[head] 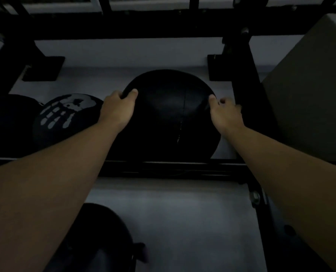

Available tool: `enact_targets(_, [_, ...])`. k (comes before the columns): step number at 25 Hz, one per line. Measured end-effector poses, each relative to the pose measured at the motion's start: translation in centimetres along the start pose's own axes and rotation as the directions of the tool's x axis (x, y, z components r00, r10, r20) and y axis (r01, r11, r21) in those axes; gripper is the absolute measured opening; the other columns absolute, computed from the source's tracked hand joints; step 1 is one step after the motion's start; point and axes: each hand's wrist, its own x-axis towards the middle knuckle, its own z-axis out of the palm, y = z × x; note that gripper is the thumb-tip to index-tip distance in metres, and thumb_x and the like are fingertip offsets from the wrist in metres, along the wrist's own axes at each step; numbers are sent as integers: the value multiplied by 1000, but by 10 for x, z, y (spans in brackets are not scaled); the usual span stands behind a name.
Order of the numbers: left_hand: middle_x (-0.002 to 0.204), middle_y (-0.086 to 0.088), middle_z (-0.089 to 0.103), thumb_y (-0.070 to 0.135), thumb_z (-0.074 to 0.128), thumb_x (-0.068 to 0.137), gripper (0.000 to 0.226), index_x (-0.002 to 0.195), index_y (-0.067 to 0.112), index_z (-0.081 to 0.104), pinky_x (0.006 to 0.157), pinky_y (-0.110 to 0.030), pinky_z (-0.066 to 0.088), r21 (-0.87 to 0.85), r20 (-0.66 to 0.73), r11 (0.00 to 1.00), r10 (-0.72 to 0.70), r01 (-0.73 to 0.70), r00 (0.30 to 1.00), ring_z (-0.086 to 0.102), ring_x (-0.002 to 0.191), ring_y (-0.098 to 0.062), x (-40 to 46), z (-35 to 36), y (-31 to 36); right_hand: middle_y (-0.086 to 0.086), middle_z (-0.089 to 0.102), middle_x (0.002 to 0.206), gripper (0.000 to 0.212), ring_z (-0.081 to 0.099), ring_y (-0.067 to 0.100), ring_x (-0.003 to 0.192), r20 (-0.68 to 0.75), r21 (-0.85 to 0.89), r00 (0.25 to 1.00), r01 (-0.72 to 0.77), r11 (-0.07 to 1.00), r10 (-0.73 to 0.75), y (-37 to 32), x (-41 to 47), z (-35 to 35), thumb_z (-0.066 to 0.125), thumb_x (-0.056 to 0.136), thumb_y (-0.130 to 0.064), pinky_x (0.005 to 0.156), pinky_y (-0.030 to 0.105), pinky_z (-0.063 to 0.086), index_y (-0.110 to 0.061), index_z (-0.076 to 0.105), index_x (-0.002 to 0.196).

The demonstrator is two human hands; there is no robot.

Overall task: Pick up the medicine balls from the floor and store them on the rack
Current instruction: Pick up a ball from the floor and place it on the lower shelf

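Note:
A large black medicine ball (169, 116) rests on the low rail of the black rack (163, 165) at the middle of the view. My left hand (119, 107) grips its upper left side, thumb on top. My right hand (225, 112) presses its upper right side, fingers curled over the edge. To the left on the same rail sits a second black ball with a white handprint (65, 114). Further left a third dark ball (8, 118) is partly cut off. Another dark ball (102, 238) lies on the floor near my left forearm.
A black upright post of the rack (247, 91) stands just right of my right hand, with foot plates (45, 68) on the grey floor behind. A pale box-like object (308, 85) fills the right side. Grey floor (182, 222) lies below the rail.

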Motion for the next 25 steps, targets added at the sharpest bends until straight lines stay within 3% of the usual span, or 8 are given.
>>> enact_targets(3, [159, -6, 43, 83, 31, 88, 93, 157, 21, 36, 115, -44, 41, -115, -32, 993, -31, 27, 999, 50, 137, -29, 22, 20, -15, 16, 37, 160, 71, 42, 37, 141, 37, 250, 996, -87, 964, 80, 12, 26, 20, 28, 104, -61, 107, 37, 36, -16, 27, 159])
enact_targets(5, [155, -5, 46, 93, 32, 75, 104, 155, 28, 38, 116, -49, 40, -201, -79, 980, -22, 6, 997, 50, 136, -28, 34, 32, -29, 14, 41, 158, 74, 44, 34, 140, 19, 378, 996, -90, 921, 90, 19, 40, 35, 27, 102, -63, 100, 32, 36, -16, 27, 159])
enact_targets(8, [148, -1, 53, 100, 37, 59, 113, 149, 32, 45, 113, -49, 42, -294, -131, 956, -37, -4, 991, 53, 131, -28, 48, 42, -40, 7, 57, 146, 93, 56, 33, 127, -40, 494, 997, -39, 869, 67, 24, 53, 51, 37, 80, -84, 110, 40, 42, -23, 48, 150])
enact_targets(10, [146, 0, 55, 101, 39, 56, 115, 149, 33, 47, 112, -49, 43, -327, -132, 945, -40, -6, 990, 54, 130, -29, 55, 45, -43, 3, 66, 135, 101, 62, 30, 119, -83, 564, 995, 7, 826, 48, 33, 75, 60, 43, 62, -91, 108, 47, 47, -29, 60, 139])
enact_targets(15, [142, -1, 57, 97, 42, 58, 110, 147, 33, 48, 110, -47, 45, -370, -121, 929, -41, -7, 992, 56, 127, -27, 47, 43, -44, -2, 72, 126, 107, 68, 28, 111, -4, 621, 999, -39, 783, 54, 49, 98, 63, 56, 52, -96, 104, 47, 51, -32, 62, 137])
enact_targets(21, [146, 2, 52, 94, 45, 63, 99, 144, 37, 46, 114, -46, 43, -417, -36, 908, 15, -28, 999, 51, 132, -24, 25, 23, -40, -3, 71, 130, 90, 67, 24, 117, 50, 643, 999, -35, 765, 3, 33, 45, 37, 56, 67, -88, 106, 45, 51, -36, 58, 141])
enact_targets(25, [153, 2, 43, 82, 51, 78, 83, 145, 34, 41, 115, -42, 39, -470, -39, 878, 85, -93, 996, 46, 137, -22, 9, 7, -34, 4, 50, 151, 95, 53, 27, 130, -18, 568, 1000, 2, 823, 10, -3, -4, 13, 42, 79, -85, 113, 49, 43, -31, 32, 156])
